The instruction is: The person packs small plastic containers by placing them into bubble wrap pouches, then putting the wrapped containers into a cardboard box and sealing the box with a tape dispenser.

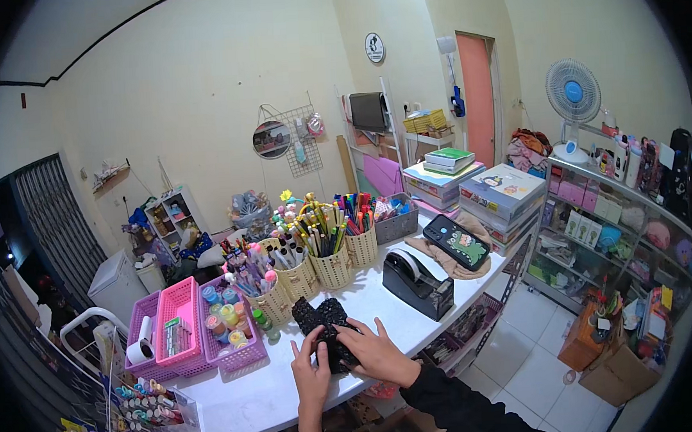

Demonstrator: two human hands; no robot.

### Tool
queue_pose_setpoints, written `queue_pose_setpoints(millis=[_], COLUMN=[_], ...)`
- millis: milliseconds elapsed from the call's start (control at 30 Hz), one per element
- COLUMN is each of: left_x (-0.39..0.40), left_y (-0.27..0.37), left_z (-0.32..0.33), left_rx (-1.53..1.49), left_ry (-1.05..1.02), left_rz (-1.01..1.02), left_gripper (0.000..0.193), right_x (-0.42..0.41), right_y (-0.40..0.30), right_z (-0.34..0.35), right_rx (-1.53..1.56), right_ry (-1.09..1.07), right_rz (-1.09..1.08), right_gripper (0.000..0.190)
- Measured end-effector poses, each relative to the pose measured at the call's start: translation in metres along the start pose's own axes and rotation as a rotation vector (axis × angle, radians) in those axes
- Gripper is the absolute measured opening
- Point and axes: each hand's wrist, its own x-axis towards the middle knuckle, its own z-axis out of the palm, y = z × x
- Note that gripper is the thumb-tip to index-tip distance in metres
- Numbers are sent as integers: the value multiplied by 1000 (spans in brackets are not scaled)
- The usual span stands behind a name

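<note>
A dark, crinkled black item (319, 317), perhaps gathered lace or mesh fabric, lies on the white table (232, 398) near its front edge. My left hand (311, 364) touches its lower left side, thumb and fingers on the material. From the right, my right hand (370, 349) rests on it with the fingertips near its middle. Whether the fingers pinch the material is partly hidden. A black tape dispenser (418, 285) with a roll of tape stands to the right of the hands. Behind the black item are woven cream baskets (332, 268) full of pens.
Purple baskets (236, 359) and a pink basket (178, 345) stand left, one with small colourful jars. A small green bottle (263, 320) is close behind my hands. A phone (456, 242) lies on a brown cloth (472, 271) at right, beside stacked boxes (500, 196).
</note>
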Motion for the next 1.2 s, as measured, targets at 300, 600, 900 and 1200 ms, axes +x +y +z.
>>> queue_pose_setpoints(millis=[300, 600, 900, 1200], left_x=[15, 13, 16, 17], left_y=[-10, -14, -14, -12], left_z=[-2, 2, -3, -1], left_rx=[-291, 145, 165, 103], left_ry=[-122, -238, -308, -231], left_rz=[-59, 267, 203, 221], left_gripper=[31, 46, 53, 58], right_x=[0, 5, 13, 16], right_y=[7, 18, 22, 25], right_z=[8, 1, -16, 5], right_rx=[48, 328, 414, 287], right_ry=[70, 124, 134, 153], right_rz=[-33, -166, -160, -118], right_gripper=[68, 81, 61, 38])
